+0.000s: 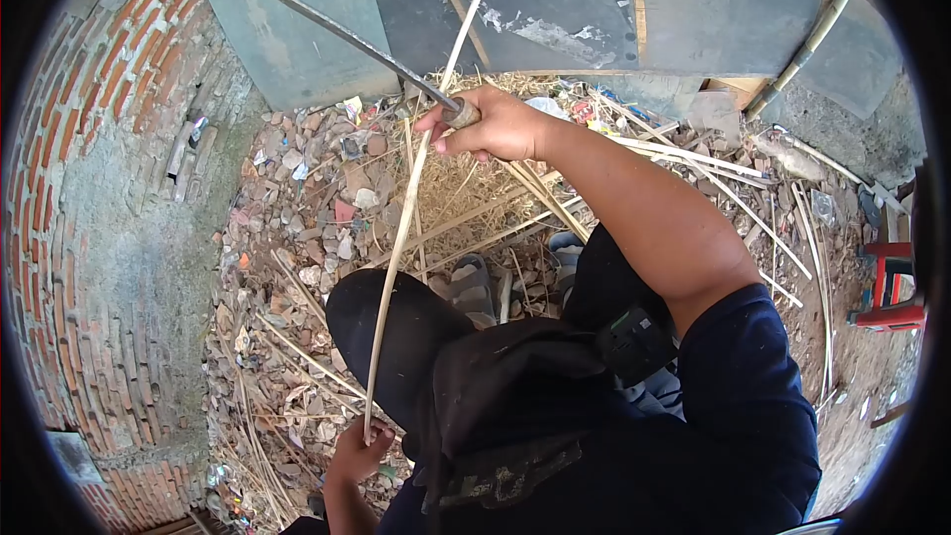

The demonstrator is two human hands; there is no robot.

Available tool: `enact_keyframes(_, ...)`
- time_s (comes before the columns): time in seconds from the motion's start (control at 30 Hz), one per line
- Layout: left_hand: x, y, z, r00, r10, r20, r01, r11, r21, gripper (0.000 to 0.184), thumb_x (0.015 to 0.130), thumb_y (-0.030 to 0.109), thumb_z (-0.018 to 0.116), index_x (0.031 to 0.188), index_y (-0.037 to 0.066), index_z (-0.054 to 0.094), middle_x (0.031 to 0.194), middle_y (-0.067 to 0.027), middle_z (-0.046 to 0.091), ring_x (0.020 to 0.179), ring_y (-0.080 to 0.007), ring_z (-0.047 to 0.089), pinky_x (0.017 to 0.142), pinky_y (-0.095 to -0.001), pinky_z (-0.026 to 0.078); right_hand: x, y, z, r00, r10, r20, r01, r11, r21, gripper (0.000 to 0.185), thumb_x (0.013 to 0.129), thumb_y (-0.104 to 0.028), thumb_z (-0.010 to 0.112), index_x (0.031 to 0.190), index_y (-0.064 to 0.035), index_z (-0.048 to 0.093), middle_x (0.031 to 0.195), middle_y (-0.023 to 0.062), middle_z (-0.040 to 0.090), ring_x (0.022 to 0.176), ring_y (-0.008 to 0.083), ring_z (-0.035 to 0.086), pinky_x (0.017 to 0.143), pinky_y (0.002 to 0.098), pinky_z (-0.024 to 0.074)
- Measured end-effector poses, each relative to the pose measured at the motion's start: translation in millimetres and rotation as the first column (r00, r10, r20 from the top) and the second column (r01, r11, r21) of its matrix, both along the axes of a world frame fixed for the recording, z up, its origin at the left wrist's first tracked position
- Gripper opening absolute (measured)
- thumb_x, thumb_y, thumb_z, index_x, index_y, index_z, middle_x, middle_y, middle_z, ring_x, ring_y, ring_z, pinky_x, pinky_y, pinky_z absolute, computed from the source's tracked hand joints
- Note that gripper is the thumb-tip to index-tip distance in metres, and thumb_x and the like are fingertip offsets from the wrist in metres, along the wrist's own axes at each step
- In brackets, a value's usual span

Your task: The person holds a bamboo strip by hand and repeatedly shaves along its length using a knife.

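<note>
My right hand (503,125) is closed around the short handle of a machete (342,33), whose long dark blade points up and to the left. A long pale bamboo strip (394,258) runs from low by my left side up past the machete handle. It crosses the blade close to the grip, and the fingertips of my right hand are against it there. My left hand (359,449) grips the strip's lower end beside my dark-clothed knee (381,322). Exactly how the blade meets the strip is too small to tell.
A brick wall (119,188) stands at left and dark panels (555,10) at the far side. Rubble (297,198), shavings (466,203) and loose bamboo strips (758,218) cover the ground. A red stool (887,287) is at right; sandals (472,287) show below.
</note>
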State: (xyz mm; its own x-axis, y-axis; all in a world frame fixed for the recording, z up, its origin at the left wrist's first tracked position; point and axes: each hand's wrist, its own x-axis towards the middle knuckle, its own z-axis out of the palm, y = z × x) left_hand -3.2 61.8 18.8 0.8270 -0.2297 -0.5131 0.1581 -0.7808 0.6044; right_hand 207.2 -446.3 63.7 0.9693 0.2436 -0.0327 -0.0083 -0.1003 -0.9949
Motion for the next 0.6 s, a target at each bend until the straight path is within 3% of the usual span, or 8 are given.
enact_keyframes(0.13, -5.7, -20.8, -4.3, 0.980, 0.154, 0.126, -0.156, 0.988, 0.007, 0.030, 0.103, 0.030, 0.058, 0.094, 0.001, 0.063, 0.068, -0.0060, 0.060, 0.064, -0.0152, 0.056, 0.060, -0.0349, 0.045, -4.8, 4.0, 6.3, 1.000, -0.009, 0.007, 0.009, 0.999, -0.049, 0.036, 0.087, -0.020, 0.075, 0.122, -0.0131, 0.071, 0.098, 0.0000, 0.072, 0.069, 0.0088, 0.060, 0.062, 0.0257, 0.0514)
enact_keyframes(0.17, -9.3, -20.5, -12.7, 0.970, 0.192, 0.148, -0.184, 0.981, -0.066, 0.034, 0.106, 0.030, 0.053, 0.091, 0.001, 0.060, 0.067, -0.0056, 0.058, 0.062, -0.0141, 0.052, 0.057, -0.0344, 0.043, -5.3, 5.1, 5.2, 1.000, -0.021, 0.014, 0.022, 0.998, -0.067, 0.036, 0.086, -0.020, 0.075, 0.122, -0.0132, 0.071, 0.097, 0.0014, 0.072, 0.069, 0.0108, 0.062, 0.063, 0.0274, 0.0525)
enact_keyframes(0.23, -11.2, -29.2, -10.6, 0.970, 0.135, 0.200, -0.130, 0.991, -0.034, 0.038, 0.107, 0.033, 0.051, 0.089, 0.001, 0.059, 0.066, -0.0052, 0.057, 0.062, -0.0132, 0.051, 0.056, -0.0342, 0.042, -3.8, 6.7, 1.8, 0.999, -0.041, 0.036, 0.045, 0.994, -0.104, 0.037, 0.085, -0.020, 0.075, 0.121, -0.0135, 0.071, 0.095, 0.0042, 0.073, 0.070, 0.0149, 0.065, 0.064, 0.0310, 0.0546)
enact_keyframes(0.33, -10.7, -32.8, -8.2, 0.977, 0.130, 0.168, -0.127, 0.992, -0.025, 0.043, 0.109, 0.036, 0.047, 0.087, 0.001, 0.056, 0.065, -0.0050, 0.055, 0.062, -0.0128, 0.051, 0.056, -0.0344, 0.042, -6.1, 8.2, 8.4, 0.881, -0.178, 0.439, 0.390, 0.798, -0.460, 0.041, 0.083, -0.021, 0.074, 0.123, -0.0132, 0.067, 0.091, 0.0120, 0.073, 0.077, 0.0264, 0.072, 0.070, 0.0403, 0.0576)
enact_keyframes(0.37, -11.9, -32.1, -7.3, 0.980, 0.142, 0.138, -0.140, 0.990, -0.026, 0.044, 0.109, 0.037, 0.046, 0.086, 0.001, 0.056, 0.065, -0.0050, 0.055, 0.062, -0.0128, 0.051, 0.056, -0.0345, 0.042, -11.9, 6.5, 23.1, 0.902, -0.205, 0.379, 0.407, 0.696, -0.591, 0.039, 0.082, -0.020, 0.071, 0.120, -0.0124, 0.063, 0.088, 0.0176, 0.072, 0.086, 0.0358, 0.072, 0.076, 0.0475, 0.0574)
enact_keyframes(0.47, -11.3, -36.2, -5.3, 0.983, 0.152, 0.105, -0.140, 0.983, -0.117, 0.051, 0.109, 0.047, 0.039, 0.083, 0.005, 0.052, 0.067, 0.0028, 0.046, 0.063, -0.0066, 0.042, 0.055, -0.0299, 0.035, -11.8, 3.0, 25.5, 0.891, -0.106, 0.441, 0.427, 0.521, -0.739, 0.035, 0.083, -0.019, 0.068, 0.115, -0.0124, 0.059, 0.088, 0.0165, 0.073, 0.087, 0.0363, 0.072, 0.077, 0.0488, 0.0573)
enact_keyframes(0.57, -11.2, -37.8, -6.6, 0.978, 0.150, 0.143, -0.129, 0.981, -0.146, 0.045, 0.110, 0.037, 0.042, 0.086, 0.001, 0.054, 0.064, -0.0082, 0.055, 0.060, -0.0162, 0.052, 0.055, -0.0359, 0.042, -16.9, 10.3, 34.1, 0.952, 0.072, 0.298, 0.229, 0.476, -0.849, 0.026, 0.082, -0.017, 0.067, 0.108, -0.0123, 0.063, 0.089, 0.0126, 0.072, 0.086, 0.0337, 0.072, 0.077, 0.0482, 0.0576)
enact_keyframes(0.6, -12.0, -43.6, -3.2, 0.975, 0.136, 0.178, -0.121, 0.989, -0.090, 0.044, 0.110, 0.036, 0.041, 0.086, 0.001, 0.053, 0.064, -0.0075, 0.052, 0.061, -0.0163, 0.050, 0.056, -0.0362, 0.041, -20.6, 15.9, 36.3, 0.964, 0.130, 0.232, 0.152, 0.449, -0.881, 0.025, 0.082, -0.017, 0.067, 0.107, -0.0124, 0.064, 0.089, 0.0119, 0.072, 0.087, 0.0332, 0.072, 0.077, 0.0477, 0.0577)
